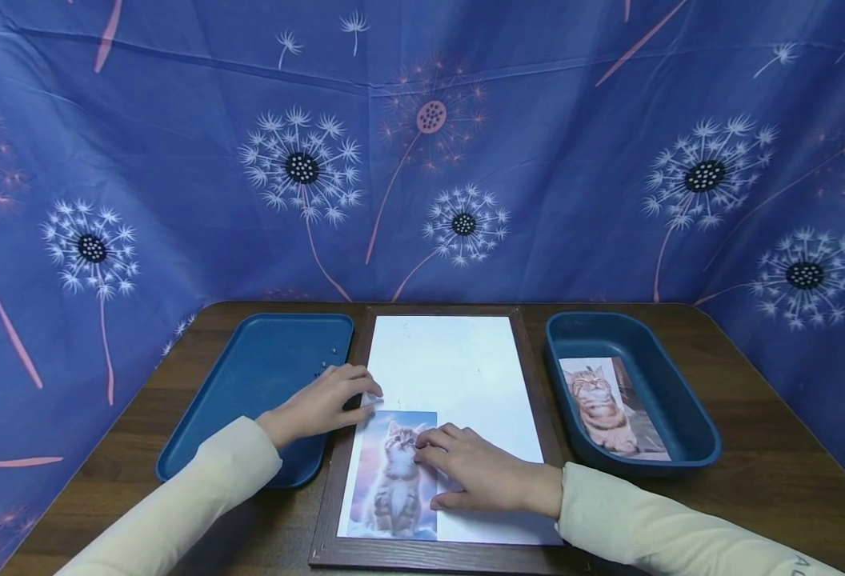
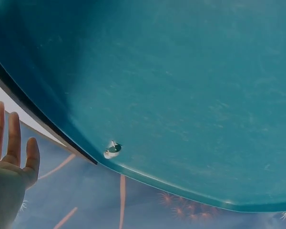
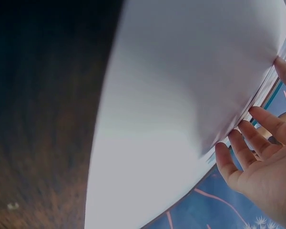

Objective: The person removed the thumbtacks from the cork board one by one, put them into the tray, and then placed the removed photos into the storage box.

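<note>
A picture of a fluffy sitting kitten [image 1: 394,488] lies on the lower left of a white board [image 1: 451,360] with a dark wooden frame. In the head view my right hand [image 1: 476,468] rests its fingertips on the picture's right edge, thumb lower down. The right wrist view has its fingers [image 3: 255,138] slightly bent, tips at the board's surface. My left hand [image 1: 325,404] reaches over the frame's left side, fingertips close to the picture's upper left corner. Extended fingers of the left hand [image 2: 12,138] show in the left wrist view.
A blue tray [image 1: 264,360] at left carries a few tiny pieces [image 1: 334,350] near its right edge. At right stands a deeper blue bin [image 1: 663,384] holding a picture of an orange cat [image 1: 598,408]. A blue dandelion-print cloth [image 1: 538,160] hangs behind the wooden table [image 1: 754,448].
</note>
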Demonstrator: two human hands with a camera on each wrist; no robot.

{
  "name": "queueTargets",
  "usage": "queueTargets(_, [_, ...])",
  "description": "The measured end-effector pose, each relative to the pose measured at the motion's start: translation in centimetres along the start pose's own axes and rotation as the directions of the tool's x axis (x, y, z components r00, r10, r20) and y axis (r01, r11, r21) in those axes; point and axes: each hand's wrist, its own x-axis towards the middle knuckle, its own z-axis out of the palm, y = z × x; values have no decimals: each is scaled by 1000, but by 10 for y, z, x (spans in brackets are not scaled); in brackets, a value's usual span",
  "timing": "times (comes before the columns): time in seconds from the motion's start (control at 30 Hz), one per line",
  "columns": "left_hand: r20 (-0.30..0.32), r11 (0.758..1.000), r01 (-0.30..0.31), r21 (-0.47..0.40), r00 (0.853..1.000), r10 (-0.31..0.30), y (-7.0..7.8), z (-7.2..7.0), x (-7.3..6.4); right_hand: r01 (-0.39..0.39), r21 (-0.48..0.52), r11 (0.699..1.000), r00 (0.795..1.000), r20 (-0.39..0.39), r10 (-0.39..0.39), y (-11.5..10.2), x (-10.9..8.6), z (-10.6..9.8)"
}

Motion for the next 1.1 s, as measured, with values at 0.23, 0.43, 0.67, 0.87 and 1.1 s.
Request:
queueTargets(0.23, [18, 1000, -27, 11, 999, 27, 5, 4, 0, 3, 7, 1000, 1000, 3, -3, 0, 0, -1])
queueTargets(0.43, [10, 997, -64, 52, 998, 64, 10, 7, 0, 5, 8, 1000, 1000, 6, -5, 0, 1, -1])
queueTargets(0.67, [0, 995, -72, 67, 997, 72, 13, 8, -1, 3, 12, 1000, 1000, 10, -3, 0, 1, 0])
queueTargets(0.87, [1, 996, -61, 61, 998, 61, 14, 8, 0, -2, 3, 1000, 1000, 11, 2, 0, 1, 0])
queueTargets(1.1, [18, 998, -39, 41, 999, 38, 16, 6, 1, -6, 1, 1000, 1000, 14, 6, 1, 2, -1])
